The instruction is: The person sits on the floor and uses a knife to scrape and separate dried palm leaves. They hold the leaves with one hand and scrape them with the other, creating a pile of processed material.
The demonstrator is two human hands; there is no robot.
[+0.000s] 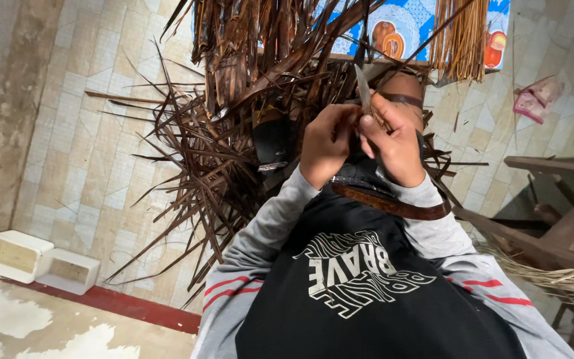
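Note:
My left hand (327,143) and my right hand (398,143) meet close together above my lap. A knife is gripped in my right hand, its thin grey blade (363,88) pointing away from me. Against that blade lies a thin brown palm-leaf strip (393,73), and my left hand pinches its near end. A heap of dry dark brown palm leaves (220,153) spreads over the tiled floor just left of and beyond my hands. A flat brown band (393,205) crosses my lap under my wrists.
A bundle of thin tan sticks (463,36) hangs at the top right beside a blue patterned cloth (403,26). A pink bag (536,100) lies on the tiles. Wooden furniture (559,229) stands at right, two white box-shaped blocks (31,259) at lower left.

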